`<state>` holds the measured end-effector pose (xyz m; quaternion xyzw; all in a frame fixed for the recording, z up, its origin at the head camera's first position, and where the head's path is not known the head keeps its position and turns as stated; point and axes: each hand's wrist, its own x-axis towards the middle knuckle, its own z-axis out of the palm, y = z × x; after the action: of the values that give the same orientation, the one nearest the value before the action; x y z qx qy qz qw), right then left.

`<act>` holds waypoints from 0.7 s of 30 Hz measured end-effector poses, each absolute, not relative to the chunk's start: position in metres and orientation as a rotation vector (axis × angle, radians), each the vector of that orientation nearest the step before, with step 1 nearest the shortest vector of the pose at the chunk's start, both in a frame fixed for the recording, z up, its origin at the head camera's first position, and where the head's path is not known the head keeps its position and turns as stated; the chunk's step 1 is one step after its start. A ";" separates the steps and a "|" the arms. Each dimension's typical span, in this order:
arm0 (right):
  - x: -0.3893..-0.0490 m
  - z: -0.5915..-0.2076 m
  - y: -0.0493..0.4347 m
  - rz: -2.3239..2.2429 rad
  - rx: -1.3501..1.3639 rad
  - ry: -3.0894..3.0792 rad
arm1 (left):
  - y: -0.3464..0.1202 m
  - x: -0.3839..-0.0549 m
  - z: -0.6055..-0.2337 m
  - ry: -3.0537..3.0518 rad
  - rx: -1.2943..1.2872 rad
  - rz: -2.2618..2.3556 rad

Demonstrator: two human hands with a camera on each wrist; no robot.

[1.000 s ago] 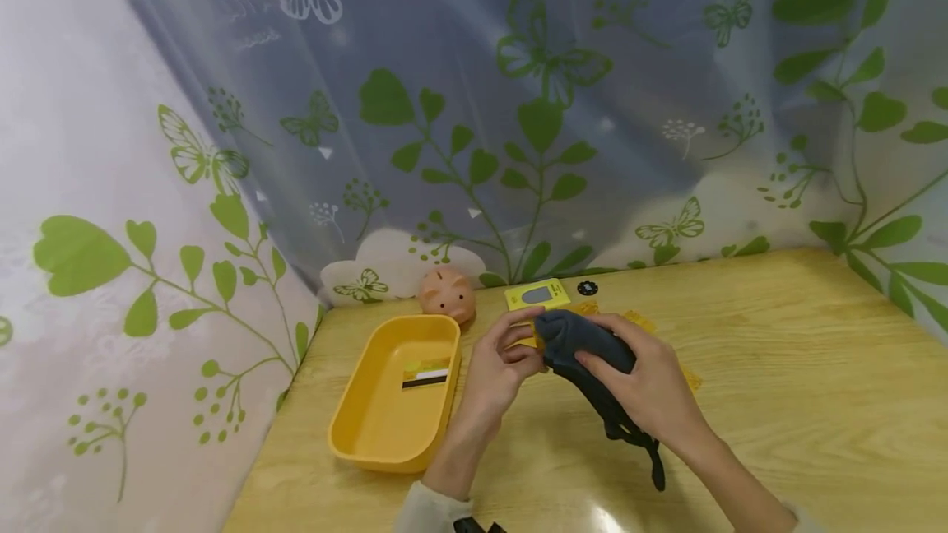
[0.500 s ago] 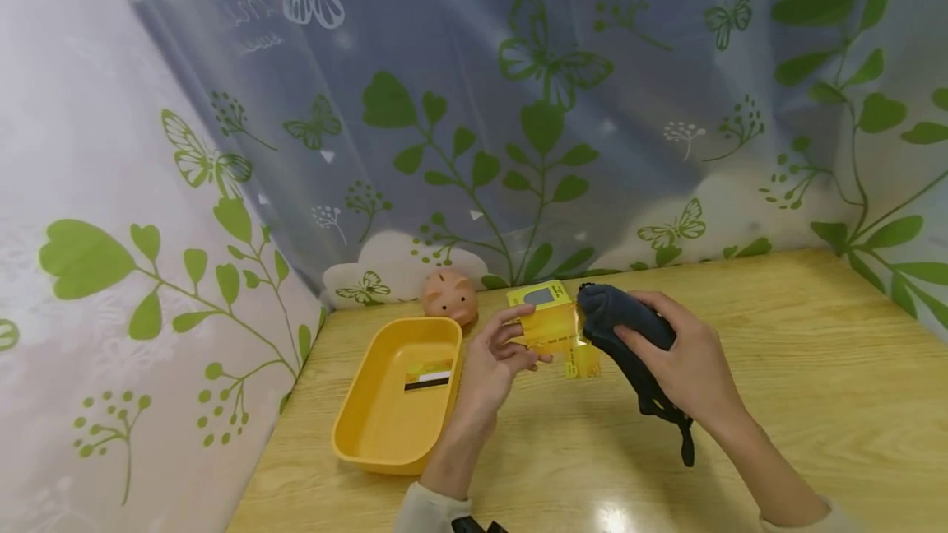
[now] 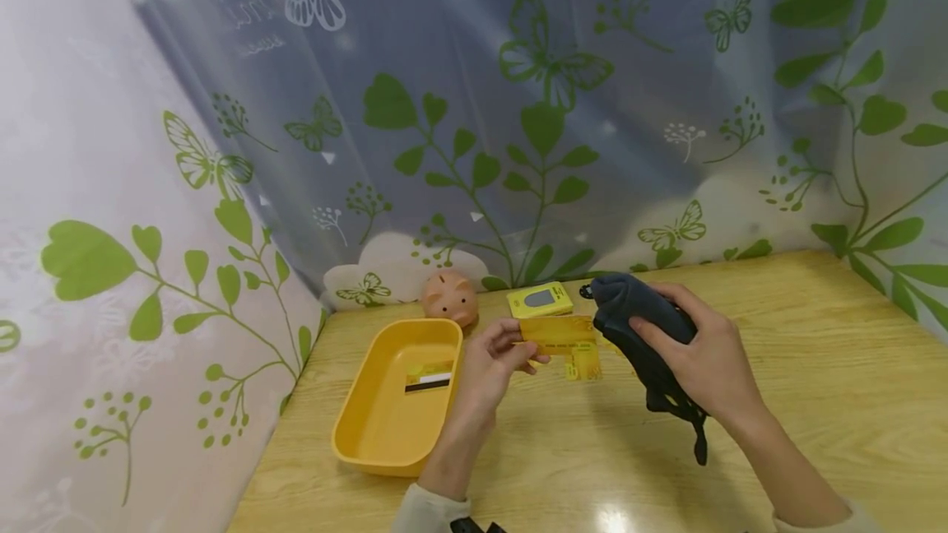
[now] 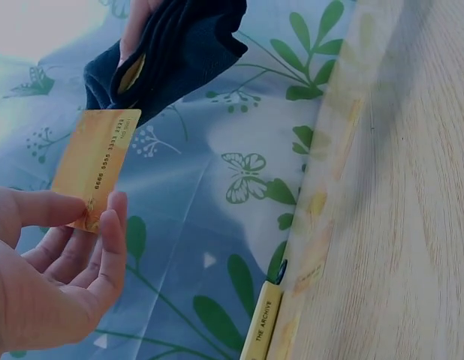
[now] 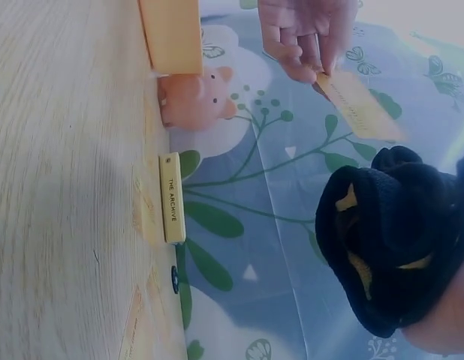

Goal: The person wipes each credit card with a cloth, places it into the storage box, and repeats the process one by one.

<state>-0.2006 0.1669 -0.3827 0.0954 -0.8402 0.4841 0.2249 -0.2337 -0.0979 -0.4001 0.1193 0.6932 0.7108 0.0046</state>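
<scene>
Wooden table (image 3: 563, 451), printed curtain (image 3: 459, 39) behind. One gold card (image 3: 559, 331) is aloft near a dark pouch (image 3: 629, 307), left hand (image 3: 489, 364) pinching the card's end, right hand (image 3: 707, 352) gripping the pouch. A slackened pinch could drop the card.

A table (image 3: 852, 377) of pale yellowish wood grain fills the lower part of the head view, with a small bright glare (image 3: 611, 520) near the bottom edge. Behind it hangs a creased sheet (image 3: 444, 23), blue-grey in the middle and whitish towards both sides, turning a corner at the left. Its print shows green leaves (image 3: 89, 260), butterflies (image 3: 555, 71) in green or white, and small white triangles (image 3: 328, 157). Faint lettering (image 3: 253, 16) at upper left seems too blurred to read. In the left wrist view, light whitens the upper left corner.
</scene>
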 end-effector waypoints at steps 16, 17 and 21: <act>-0.199 -0.382 0.168 1.355 0.241 -2.311 | -0.091 -0.232 -0.405 2.082 0.416 2.360; -0.199 -0.382 0.168 1.355 0.241 -2.310 | -0.091 -0.232 -0.405 2.076 0.417 2.363; -0.200 -0.381 0.168 1.354 0.242 -2.304 | -0.091 -0.233 -0.404 1.966 0.445 2.406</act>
<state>-0.1995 0.1684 -0.3809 0.0877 -0.8362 0.4915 0.2270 -0.2326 -0.0909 -0.4044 0.1416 0.6265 0.7665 0.0013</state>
